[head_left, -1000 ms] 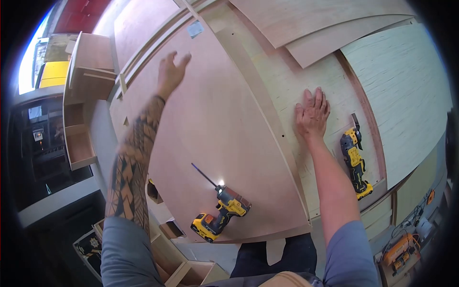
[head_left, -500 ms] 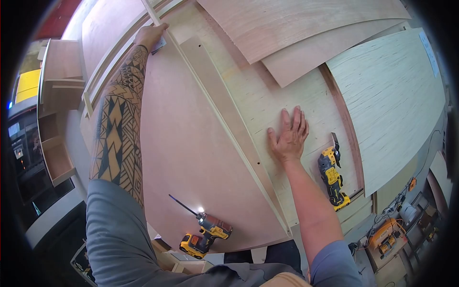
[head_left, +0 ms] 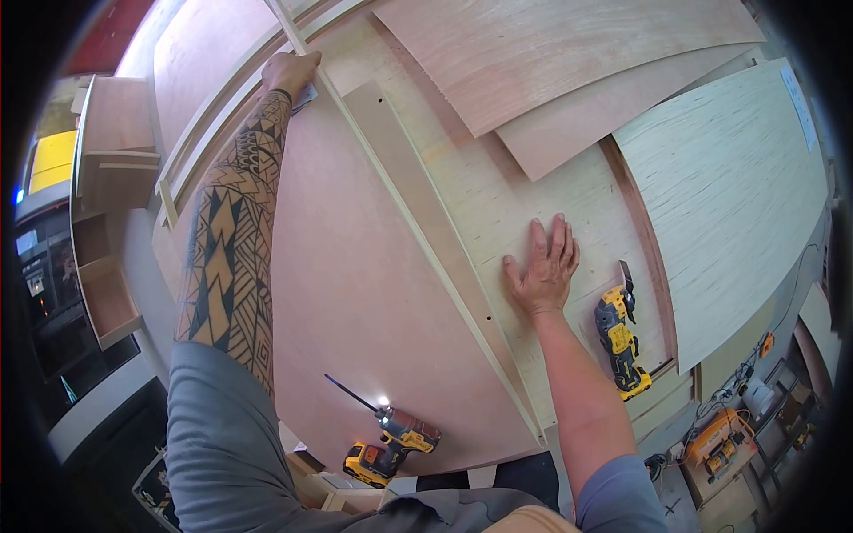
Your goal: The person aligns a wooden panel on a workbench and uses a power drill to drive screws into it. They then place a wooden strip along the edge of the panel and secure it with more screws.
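Note:
My left hand point(head_left: 290, 71) reaches far forward and is closed at the narrow wooden strip point(head_left: 330, 93) along the plywood panel's edge. Its fingertips are partly hidden, and a small greyish item point(head_left: 306, 98) shows just under it. On the pale board point(head_left: 480, 191) to the right, my right hand point(head_left: 543, 277) rests flat with its fingers spread, holding nothing. A yellow-and-black cordless driver point(head_left: 402, 437) with a long bit and its light on lies on the pinkish plywood panel point(head_left: 355, 266) near my body. Right of my right hand lies a yellow-and-black oscillating multi-tool point(head_left: 619, 338).
Pinkish plywood sheets point(head_left: 569, 62) overlap at the far right, beside a large pale sheet point(head_left: 729, 195). Wooden box frames point(head_left: 111, 293) stand at the left. An orange tool case point(head_left: 715, 440) and cables are at the lower right.
The whole view has shifted slightly, with panels and tools appearing a little lower and to the right. Both hands keep their places on the wood.

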The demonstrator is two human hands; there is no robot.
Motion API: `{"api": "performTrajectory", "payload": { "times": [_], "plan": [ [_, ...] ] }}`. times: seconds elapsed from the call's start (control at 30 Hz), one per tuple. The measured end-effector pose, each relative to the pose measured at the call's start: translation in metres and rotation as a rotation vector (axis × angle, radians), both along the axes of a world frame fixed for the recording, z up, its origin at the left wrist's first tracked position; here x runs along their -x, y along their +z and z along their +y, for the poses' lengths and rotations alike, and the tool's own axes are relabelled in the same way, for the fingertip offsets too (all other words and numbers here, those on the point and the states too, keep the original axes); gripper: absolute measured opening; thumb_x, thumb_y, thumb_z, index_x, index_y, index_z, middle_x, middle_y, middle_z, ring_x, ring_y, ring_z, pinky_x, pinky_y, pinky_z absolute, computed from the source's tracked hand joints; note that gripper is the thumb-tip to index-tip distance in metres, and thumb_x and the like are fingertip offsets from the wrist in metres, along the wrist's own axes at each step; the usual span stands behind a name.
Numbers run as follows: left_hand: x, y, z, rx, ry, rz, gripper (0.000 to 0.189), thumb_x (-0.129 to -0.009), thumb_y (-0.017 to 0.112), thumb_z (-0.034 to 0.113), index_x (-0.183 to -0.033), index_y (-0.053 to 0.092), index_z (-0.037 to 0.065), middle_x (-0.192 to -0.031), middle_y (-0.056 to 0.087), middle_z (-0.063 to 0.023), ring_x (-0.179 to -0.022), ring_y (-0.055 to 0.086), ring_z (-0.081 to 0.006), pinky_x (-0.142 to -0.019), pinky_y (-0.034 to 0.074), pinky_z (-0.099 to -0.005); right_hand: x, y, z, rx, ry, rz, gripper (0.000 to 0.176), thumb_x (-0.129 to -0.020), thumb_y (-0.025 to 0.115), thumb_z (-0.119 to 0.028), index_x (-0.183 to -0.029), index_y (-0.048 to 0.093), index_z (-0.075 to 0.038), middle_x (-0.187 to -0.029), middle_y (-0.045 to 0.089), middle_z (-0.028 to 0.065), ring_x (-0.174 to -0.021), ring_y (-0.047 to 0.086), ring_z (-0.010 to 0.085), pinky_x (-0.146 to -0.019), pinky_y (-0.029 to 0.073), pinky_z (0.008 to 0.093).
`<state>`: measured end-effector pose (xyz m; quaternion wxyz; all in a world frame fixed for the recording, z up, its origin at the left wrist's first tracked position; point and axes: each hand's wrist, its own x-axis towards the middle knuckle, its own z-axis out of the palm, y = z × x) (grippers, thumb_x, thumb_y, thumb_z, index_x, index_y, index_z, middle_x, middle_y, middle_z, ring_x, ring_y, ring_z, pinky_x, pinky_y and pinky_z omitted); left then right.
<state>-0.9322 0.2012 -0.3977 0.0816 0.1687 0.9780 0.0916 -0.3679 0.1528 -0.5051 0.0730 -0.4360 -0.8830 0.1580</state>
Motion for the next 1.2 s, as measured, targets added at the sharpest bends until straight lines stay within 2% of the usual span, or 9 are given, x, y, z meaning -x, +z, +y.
{"api": "performTrajectory", "payload": {
  "times": [0.57, 0.67, 0.73, 0.77, 0.83, 0.93, 1.0, 1.13, 1.2],
  "plan": [
    [0.004, -0.006, -0.002, -0.009, -0.002, -0.048, 0.061, -0.078, 0.074, 0.052, -0.1, 0.08, -0.004, -0.097, 0.079, -0.0179, -0.091, 0.078, -0.0277, -0.085, 0.059, -0.0386, -0.002, -0.005, 0.0, -0.002, 0.014, -0.03, 0.086, -0.093, 0.063, -0.056, -0.163, 0.035, -0.016, -0.172, 0.023, 0.0231, -0.159, 0.021, 0.043, -0.128, 0.016, 0.0598],
    [0.004, -0.011, -0.003, -0.029, -0.013, 0.0, 0.06, -0.085, 0.068, 0.053, -0.101, 0.08, -0.004, -0.101, 0.079, -0.0204, -0.098, 0.077, -0.0312, -0.092, 0.057, -0.0397, -0.002, -0.006, 0.001, -0.004, 0.016, -0.028, 0.087, -0.092, 0.064, -0.056, -0.163, 0.035, -0.016, -0.172, 0.023, 0.0231, -0.159, 0.021, 0.043, -0.128, 0.016, 0.06],
    [0.0, -0.009, -0.006, -0.041, 0.005, 0.001, 0.064, -0.09, 0.065, 0.057, -0.115, 0.078, -0.001, -0.118, 0.076, -0.0243, -0.116, 0.072, -0.0324, -0.104, 0.051, -0.0412, -0.002, -0.006, 0.0, -0.004, 0.022, -0.025, 0.087, -0.091, 0.065, -0.056, -0.163, 0.035, -0.016, -0.172, 0.023, 0.0231, -0.158, 0.021, 0.0431, -0.128, 0.016, 0.0601],
    [-0.004, -0.009, -0.01, -0.039, 0.01, 0.003, 0.064, -0.09, 0.065, 0.057, -0.115, 0.078, -0.001, -0.118, 0.076, -0.0243, -0.116, 0.072, -0.0324, -0.104, 0.051, -0.0412, -0.002, -0.006, 0.0, -0.008, 0.019, -0.02, 0.087, -0.091, 0.065, -0.056, -0.163, 0.035, -0.016, -0.172, 0.023, 0.023, -0.158, 0.021, 0.0431, -0.128, 0.016, 0.0601],
    [-0.019, -0.007, -0.024, -0.111, 0.018, 0.232, 0.068, -0.093, 0.063, 0.06, -0.13, 0.072, 0.004, -0.134, 0.069, -0.0238, -0.131, 0.063, -0.0332, -0.112, 0.045, -0.0444, -0.002, -0.006, 0.0, -0.012, 0.021, -0.013, 0.088, -0.091, 0.066, -0.055, -0.163, 0.035, -0.016, -0.172, 0.023, 0.023, -0.158, 0.021, 0.0431, -0.127, 0.016, 0.0601],
    [-0.058, 0.005, -0.067, -0.217, -0.185, 0.252, 0.06, -0.096, 0.068, 0.052, -0.138, 0.066, 0.008, -0.142, 0.064, -0.0201, -0.138, 0.055, -0.0334, -0.116, 0.041, -0.0477, -0.001, -0.004, 0.0, -0.024, 0.022, 0.003, 0.088, -0.09, 0.067, -0.055, -0.162, 0.036, -0.016, -0.171, 0.024, 0.0229, -0.158, 0.021, 0.043, -0.127, 0.017, 0.0601],
    [-0.085, 0.001, -0.122, -0.399, -0.434, 0.225, 0.055, -0.096, 0.072, 0.044, -0.139, 0.062, 0.011, -0.144, 0.061, -0.0161, -0.141, 0.051, -0.0363, -0.119, 0.027, -0.0688, -0.002, -0.003, 0.0, -0.046, 0.022, 0.019, 0.088, -0.089, 0.069, -0.053, -0.161, 0.037, -0.015, -0.17, 0.026, 0.0228, -0.157, 0.023, 0.0427, -0.127, 0.018, 0.0602],
    [-0.195, 0.056, -0.272, -0.272, -0.629, 0.181, 0.046, -0.098, 0.074, 0.021, -0.141, 0.061, 0.011, -0.136, 0.066, -0.0122, -0.133, 0.058, -0.0336, -0.12, 0.032, -0.0629, 0.0, 0.001, -0.002, -0.062, 0.028, 0.031, 0.088, -0.087, 0.071, -0.051, -0.16, 0.038, -0.015, -0.168, 0.028, 0.0225, -0.156, 0.026, 0.0424, -0.126, 0.02, 0.0599],
    [-0.243, 0.082, -0.363, -0.223, -0.547, 0.107, 0.043, -0.096, 0.075, 0.012, -0.137, 0.064, 0.007, -0.13, 0.069, -0.014, -0.125, 0.063, -0.033, -0.118, 0.039, -0.0515, 0.001, 0.003, -0.004, -0.107, 0.022, 0.06, 0.087, -0.087, 0.073, -0.049, -0.159, 0.04, -0.014, -0.167, 0.031, 0.0221, -0.155, 0.028, 0.0422, -0.126, 0.022, 0.0594]
  ]
}}
